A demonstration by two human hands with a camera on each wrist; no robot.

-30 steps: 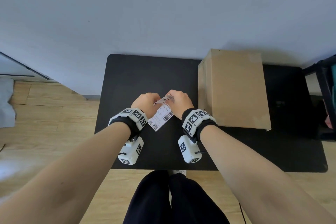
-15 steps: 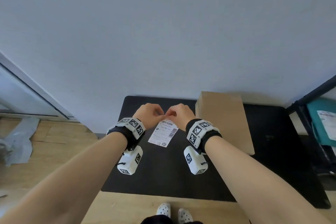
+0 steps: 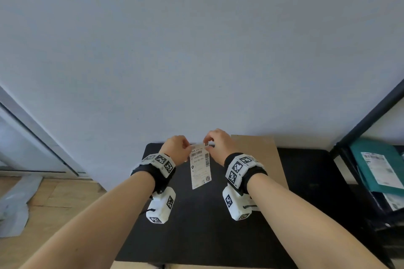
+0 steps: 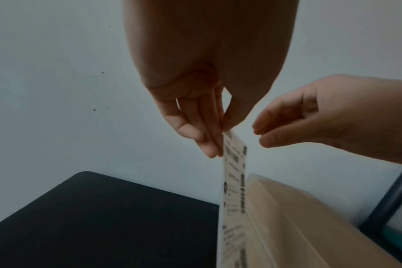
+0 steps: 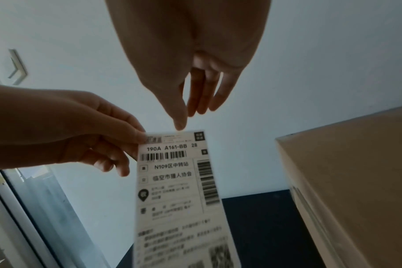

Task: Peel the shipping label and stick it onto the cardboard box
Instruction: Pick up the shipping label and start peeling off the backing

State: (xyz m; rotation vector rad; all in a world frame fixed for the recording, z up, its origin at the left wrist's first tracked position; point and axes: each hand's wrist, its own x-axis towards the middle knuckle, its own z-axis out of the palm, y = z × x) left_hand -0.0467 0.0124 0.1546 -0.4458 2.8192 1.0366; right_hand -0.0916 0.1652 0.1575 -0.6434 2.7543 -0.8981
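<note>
So I'm holding the shipping label [image 3: 200,166] up in the air over the black table [image 3: 196,225], hanging straight down with its long axis running 12 to 6 in the head view, printed side facing me. My left hand [image 3: 175,149] is pinching the top left corner between thumb and fingers, and that's what's actually carrying it. My right hand [image 3: 218,144] is sitting just at the top right corner, around 3 o'clock from the left one, with its fingers [image 5: 200,101] narrowed into a near-pinch. In the right wrist view the thumb tip is touching the top edge, but I honestly can't tell if it's gripping a layer or just picking at it, and the left wrist view looks like there's a small gap. Looks to me like I'm still hunting for the split between sticker and backing, so peeling isn't really going yet. The cardboard box [image 3: 262,155] is on the table at about 3 o'clock from the label, right behind my right wrist, so the right hand is the nearer one for sticking it down. Both wrists are raised, knuckles up, fingers pointing down and inward at each other. The paper's floppy, so I'm guessing a sloppy pull would curl it.
</note>
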